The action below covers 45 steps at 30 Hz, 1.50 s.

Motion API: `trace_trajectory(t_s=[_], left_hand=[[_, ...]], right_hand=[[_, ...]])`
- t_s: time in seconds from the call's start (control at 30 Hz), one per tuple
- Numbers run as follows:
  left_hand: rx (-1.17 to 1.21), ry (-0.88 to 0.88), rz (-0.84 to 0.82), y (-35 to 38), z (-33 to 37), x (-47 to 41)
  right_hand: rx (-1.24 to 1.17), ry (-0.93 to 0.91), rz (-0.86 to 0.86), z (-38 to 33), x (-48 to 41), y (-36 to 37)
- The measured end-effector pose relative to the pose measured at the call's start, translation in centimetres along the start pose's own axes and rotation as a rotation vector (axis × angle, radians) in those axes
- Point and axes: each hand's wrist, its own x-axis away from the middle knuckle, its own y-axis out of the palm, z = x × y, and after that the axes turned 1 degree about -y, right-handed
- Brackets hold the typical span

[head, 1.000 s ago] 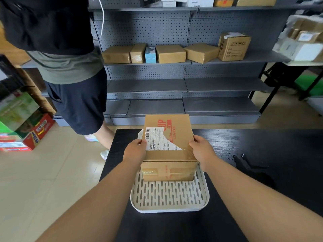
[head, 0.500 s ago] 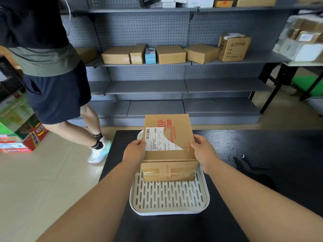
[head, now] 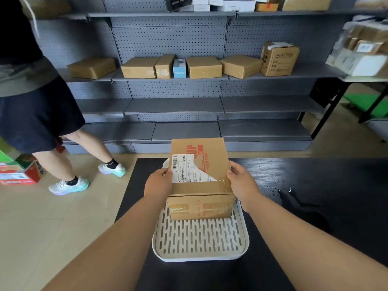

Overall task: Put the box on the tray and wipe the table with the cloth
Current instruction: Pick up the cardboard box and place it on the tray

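Box (head: 201, 177): brown cardboard with red print and a white shipping label partly peeled at one corner. It stands at centre frame on the far half of the tray.

Tray (head: 199, 238): off-white, rounded corners, slotted floor. It lies on the tabletop at lower centre, with its near half bare.

Left hand (head: 158, 182): on the box's left side, fingers curled over the top edge beside the label, gripping.

Right hand (head: 243, 183): on the box's right side, fingers wrapped round the upper edge, gripping.

Tabletop (head: 336, 171): black, filling the lower centre and right of the frame, with small droplets right of the box.

Cloth (head: 302, 206): a dark crumpled shape at right of centre, apart from the tray, is probably the cloth; black on black, its outline is unclear.

Shelving (head: 178, 106): grey pegboard unit across the upper frame. A row of cardboard cartons (head: 203, 67) and one small blue carton (head: 179, 68) sit on the middle shelf.

Second person (head: 42, 114): upper left of the frame, in dark shorts and pale sneakers, standing on the floor beside printed cartons.
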Motion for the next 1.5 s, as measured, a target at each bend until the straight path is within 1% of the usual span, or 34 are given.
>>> trace_trajectory(t_s=[0.13, 0.5, 0.73, 0.97, 1.17, 1.33, 1.5], left_hand=[[0.028, 0.027, 0.012, 0.0, -0.1, -0.2], [0.048, 0.007, 0.020, 0.1, -0.3, -0.7], [0.057, 0.010, 0.010, 0.0, -0.2, -0.9], [0.090, 0.011, 0.011, 0.0, 0.0, -1.2], [0.106, 0.010, 0.010, 0.1, -0.2, -1.2], [0.114, 0.010, 0.021, 0.1, -0.4, -1.2], [0.078, 0.006, 0.006, -0.1, -0.3, -0.7]], right_hand=[[0.017, -0.010, -0.027, -0.1, 0.0, 0.0], [0.043, -0.029, -0.065, 0.0, -0.1, -0.2], [0.069, -0.036, -0.066, -0.3, -0.3, 0.0], [0.038, -0.019, -0.056, -0.3, -0.7, 0.2], [0.094, -0.044, -0.048, 0.0, -0.9, 0.3], [0.087, -0.050, -0.041, 0.0, -0.8, 0.4], [0.106, -0.050, -0.059, -0.1, -0.7, 0.2]])
